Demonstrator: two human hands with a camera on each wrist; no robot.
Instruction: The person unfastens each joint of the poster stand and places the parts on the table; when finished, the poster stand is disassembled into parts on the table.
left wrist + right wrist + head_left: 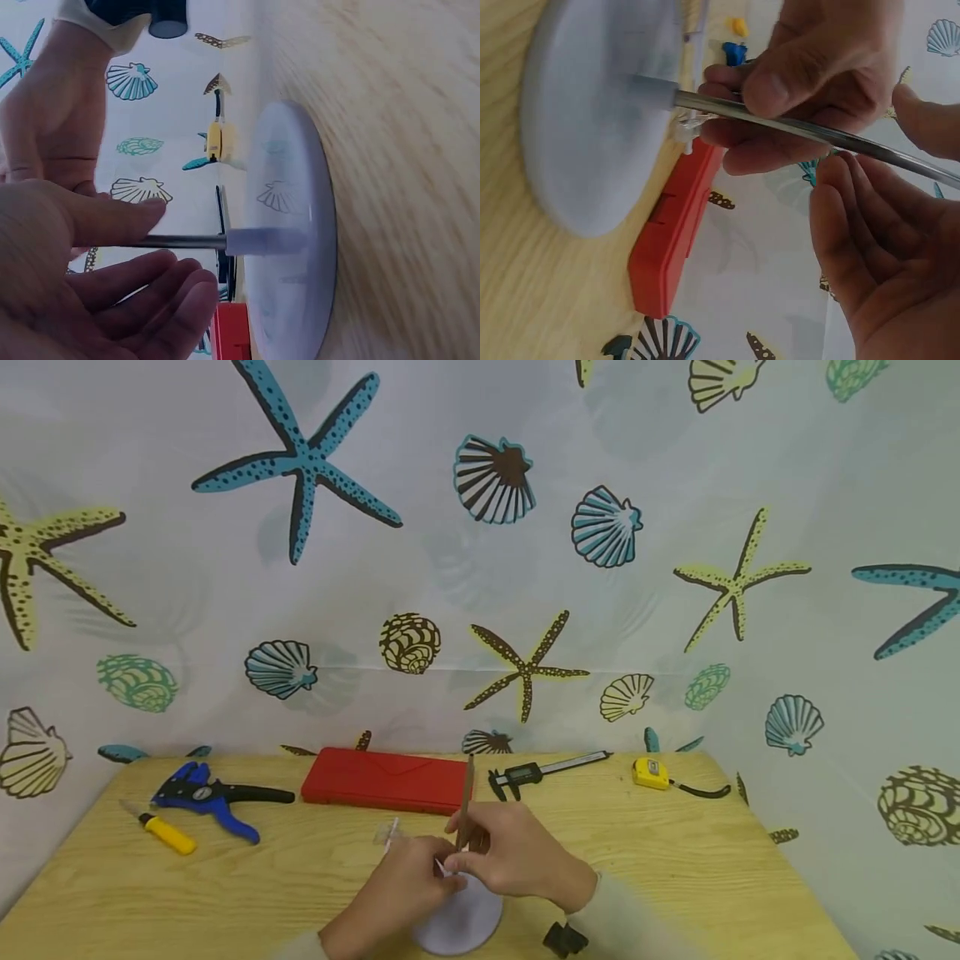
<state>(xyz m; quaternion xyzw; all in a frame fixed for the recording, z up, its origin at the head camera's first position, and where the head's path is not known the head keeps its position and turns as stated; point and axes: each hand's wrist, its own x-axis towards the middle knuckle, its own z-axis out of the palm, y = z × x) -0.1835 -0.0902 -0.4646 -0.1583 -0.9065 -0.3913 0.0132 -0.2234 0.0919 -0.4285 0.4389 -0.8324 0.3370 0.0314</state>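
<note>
A round white base [468, 918] lies flat on the table, with a short collar [255, 241] at its middle. From this collar rises a slim, shiny metal rod [802, 130], upright in the head view. My left hand [411, 877] is low on the rod, its thumb [769, 94] against the metal and its fingers on the other side. Higher up, my right hand [513, 852] pinches the rod between thumb and fingers. The rod's top shows above the right hand in the head view. The left fingertips are partly hidden there.
Behind the hands lies a red case [386, 781]. Digital calipers [528, 772] and a yellow tape measure [651, 773] are at the back right. Blue wire strippers [213, 795] and a yellow-handled tool [168, 833] lie left. A clear plastic piece [387, 832] sits beyond the left hand.
</note>
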